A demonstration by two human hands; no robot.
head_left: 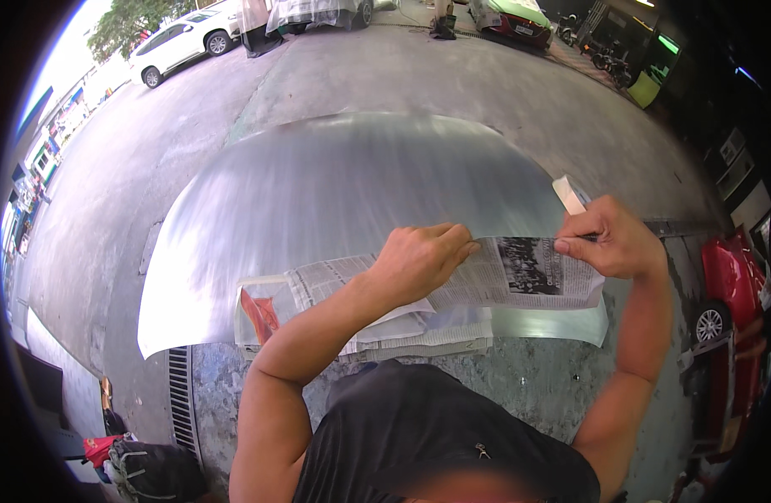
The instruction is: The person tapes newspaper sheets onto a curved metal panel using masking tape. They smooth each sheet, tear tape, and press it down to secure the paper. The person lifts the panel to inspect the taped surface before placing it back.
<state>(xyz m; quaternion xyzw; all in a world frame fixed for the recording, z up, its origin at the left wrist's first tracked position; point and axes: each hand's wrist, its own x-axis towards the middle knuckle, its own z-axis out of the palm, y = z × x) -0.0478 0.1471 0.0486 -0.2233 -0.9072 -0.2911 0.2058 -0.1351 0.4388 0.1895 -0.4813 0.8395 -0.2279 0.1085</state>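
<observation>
A strip of newspaper (532, 272) is stretched between my hands over the near edge of a silver-grey car hood (343, 184). My left hand (427, 258) pinches the strip's upper edge near its middle, thumb and fingers pressed together. At its right end, my right hand (607, 239) is closed on the upper corner. A pale, flat-sided piece (568, 194) sticks up from behind the right hand's fingers; its kind is unclear. Below my left forearm lies a stack of newspapers (427, 345) on the hood's near edge, partly hidden by the arm.
Beyond the hood stretches a concrete floor (318, 88). A floor grate (182, 394) and a dark bag (155, 469) are at the lower left. A red car part (725, 272) stands at the right. Parked at the back are a white car (180, 46) and a red car (519, 25).
</observation>
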